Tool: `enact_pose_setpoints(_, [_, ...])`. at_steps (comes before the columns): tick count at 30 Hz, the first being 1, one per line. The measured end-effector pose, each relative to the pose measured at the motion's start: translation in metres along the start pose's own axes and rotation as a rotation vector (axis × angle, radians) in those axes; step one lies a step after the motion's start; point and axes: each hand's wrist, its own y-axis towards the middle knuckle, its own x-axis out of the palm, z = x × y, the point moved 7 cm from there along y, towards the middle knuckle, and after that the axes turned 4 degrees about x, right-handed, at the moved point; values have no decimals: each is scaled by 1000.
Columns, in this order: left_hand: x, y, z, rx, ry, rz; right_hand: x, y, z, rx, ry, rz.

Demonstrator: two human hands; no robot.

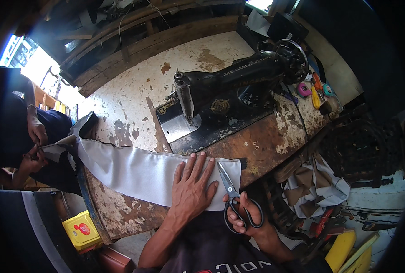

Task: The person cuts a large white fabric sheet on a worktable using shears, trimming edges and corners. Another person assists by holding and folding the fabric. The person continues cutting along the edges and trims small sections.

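A long strip of silvery-white fabric [134, 170] lies along the near edge of the worn table, its left end hanging toward another person. My left hand [192, 184] rests flat on the strip with its fingers spread, pressing it to the table. In my right hand [248, 214] is a pair of scissors [230, 189] with black handles, fingers through the loops. The blades point away from me and lie over the fabric near its right end; they look nearly closed. A short dark piece [243, 163] shows at the strip's right end.
Behind the fabric stands a black sewing machine [230, 84]. A pink tape measure [303, 90] and a yellow-handled tool [315, 98] lie right of it. At left a co-worker's hands [35, 157] hold dark and light material. Crumpled fabric [316, 186] sits below right; a yellow container [82, 231] stands lower left.
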Motion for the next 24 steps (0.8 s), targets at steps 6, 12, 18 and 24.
enact_pose_setpoints(6, [-2,1,1,-20,-1,-15,0,0,-1,-13,-45,17])
enact_pose_setpoints(12, [-4,3,1,-20,-9,-33,6,-2,-8,6,-16,63])
enact_pose_setpoints(18, [-5,2,1,-20,-15,-29,12,-1,-11,-115,-334,189])
enact_pose_setpoints(24, [-5,3,0,-25,-29,-38,5,-2,-8,-111,-180,119])
